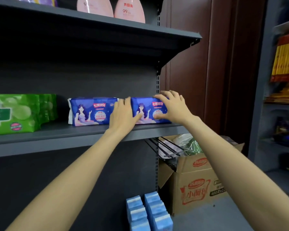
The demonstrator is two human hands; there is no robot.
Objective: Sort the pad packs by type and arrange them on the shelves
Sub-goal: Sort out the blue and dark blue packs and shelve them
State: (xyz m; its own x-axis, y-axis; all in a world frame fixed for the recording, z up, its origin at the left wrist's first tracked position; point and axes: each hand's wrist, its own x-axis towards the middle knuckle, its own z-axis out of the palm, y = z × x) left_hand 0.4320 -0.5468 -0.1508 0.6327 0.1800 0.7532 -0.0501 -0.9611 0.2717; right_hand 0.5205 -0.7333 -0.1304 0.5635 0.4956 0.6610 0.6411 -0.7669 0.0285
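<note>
Two dark blue pad packs stand side by side on the middle shelf [65, 134]. I hold the right blue pack [147, 110] with both hands. My left hand [123, 114] grips its left end, thumb across the front. My right hand [172, 107] grips its right end, fingers over the top and thumb on the front. The left blue pack [90, 112] stands free just beside my left hand. Green packs [15, 114] stand at the shelf's left end. Pink packs [112, 7] sit on the upper shelf [140, 30].
Light blue packs [148, 212] are stacked low on the shelf below. An open cardboard box [195, 180] with bagged goods stands on the floor to the right, beside a brown door [198, 72]. Another shelf unit [284, 80] with goods stands at the far right.
</note>
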